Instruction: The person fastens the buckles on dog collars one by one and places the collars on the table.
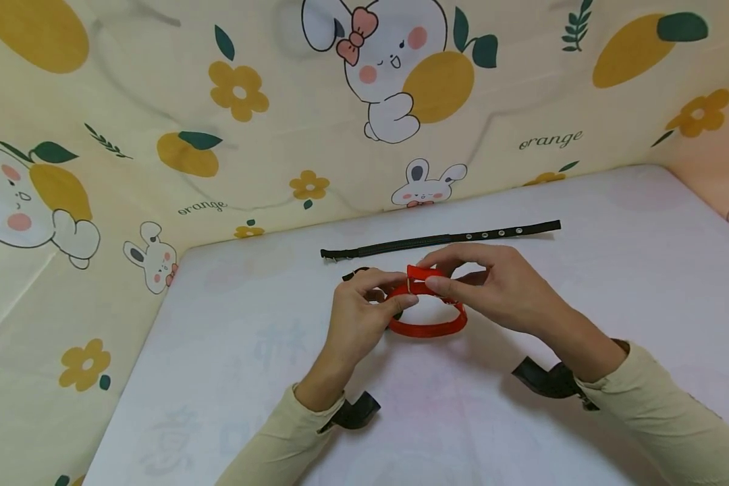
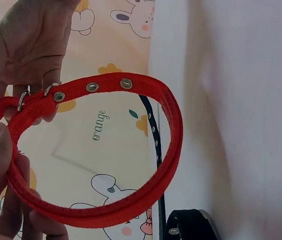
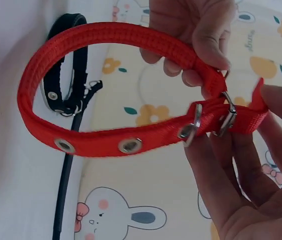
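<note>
A red collar [image 1: 428, 331] with metal eyelets is held up as a loop above the table. My left hand [image 1: 358, 317] pinches its band beside the buckle [image 3: 226, 120], thumb on the near side. The right hand [image 1: 504, 290] grips the strap's end, which passes through the buckle and folds back in the right wrist view. A metal ring [image 3: 195, 125] sits on the band near the buckle, with eyelets along the lower strap. Behind the left hand is a black collar [image 3: 83, 60] fastened in a loop, mostly hidden in the head view.
A straight black collar [image 1: 401, 245] with eyelets lies across the back of the white table [image 1: 231, 378]. Cloth printed with rabbits and oranges [image 1: 267, 40] hangs behind the table and at its left. Dark bands [image 1: 358, 410] circle both wrists.
</note>
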Tool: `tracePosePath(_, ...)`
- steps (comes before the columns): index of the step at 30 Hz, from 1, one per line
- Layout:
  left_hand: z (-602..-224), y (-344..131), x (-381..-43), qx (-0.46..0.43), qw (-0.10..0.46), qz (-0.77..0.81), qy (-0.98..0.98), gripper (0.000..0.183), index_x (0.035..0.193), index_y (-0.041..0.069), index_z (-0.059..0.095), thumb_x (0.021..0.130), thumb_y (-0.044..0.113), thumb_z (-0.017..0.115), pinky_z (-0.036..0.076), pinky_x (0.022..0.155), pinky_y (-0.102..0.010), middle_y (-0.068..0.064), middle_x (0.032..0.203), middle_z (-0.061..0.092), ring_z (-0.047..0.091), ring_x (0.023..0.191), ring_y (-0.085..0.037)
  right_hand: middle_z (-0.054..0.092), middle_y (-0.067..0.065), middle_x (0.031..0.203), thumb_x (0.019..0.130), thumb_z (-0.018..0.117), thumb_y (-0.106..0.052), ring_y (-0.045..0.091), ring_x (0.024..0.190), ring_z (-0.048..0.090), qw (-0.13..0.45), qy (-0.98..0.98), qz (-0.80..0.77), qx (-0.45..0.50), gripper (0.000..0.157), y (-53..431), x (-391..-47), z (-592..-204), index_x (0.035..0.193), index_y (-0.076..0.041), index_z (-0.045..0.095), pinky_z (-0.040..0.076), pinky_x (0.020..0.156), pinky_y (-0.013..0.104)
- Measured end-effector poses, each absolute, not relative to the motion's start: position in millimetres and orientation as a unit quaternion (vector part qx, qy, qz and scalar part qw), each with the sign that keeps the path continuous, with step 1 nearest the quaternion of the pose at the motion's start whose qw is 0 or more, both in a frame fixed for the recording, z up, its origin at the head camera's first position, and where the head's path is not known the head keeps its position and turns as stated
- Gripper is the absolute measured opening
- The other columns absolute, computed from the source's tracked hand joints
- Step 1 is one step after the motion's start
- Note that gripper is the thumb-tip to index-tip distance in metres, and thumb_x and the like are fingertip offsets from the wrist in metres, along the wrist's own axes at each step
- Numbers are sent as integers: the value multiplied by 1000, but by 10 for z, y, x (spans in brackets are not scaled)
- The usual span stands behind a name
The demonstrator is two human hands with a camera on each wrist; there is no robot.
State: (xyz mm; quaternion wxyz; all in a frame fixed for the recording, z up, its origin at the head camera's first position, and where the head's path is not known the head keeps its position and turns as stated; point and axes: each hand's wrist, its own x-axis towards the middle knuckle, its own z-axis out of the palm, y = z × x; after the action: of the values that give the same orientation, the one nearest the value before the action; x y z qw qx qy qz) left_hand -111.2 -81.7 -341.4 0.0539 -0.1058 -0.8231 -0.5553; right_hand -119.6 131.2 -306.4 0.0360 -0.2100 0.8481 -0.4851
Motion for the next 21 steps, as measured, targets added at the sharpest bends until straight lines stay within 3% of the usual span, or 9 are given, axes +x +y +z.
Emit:
tracePosePath(10,-3409,-812,-1091,-106,71,-542,-831,22,100,14,80,78,11,84,52,76,-28,-1,86,72,59,88,-13,70,-10,94,91,72,-35,8,91,63,21,868,-453,-205,12,1282,-1204,-3071,103,-32,73,59,76,24)
tracePosePath(21,-3388,-807,-1071,-100,96,-537,-832,22,99,18,80,79,14,85,48,72,-28,3,89,74,57,88,-12,71,-10,97,89,71,-12,4,87,65,-36,863,-447,-235,18,1217,-1175,-3107,101,-25,74,59,74,21)
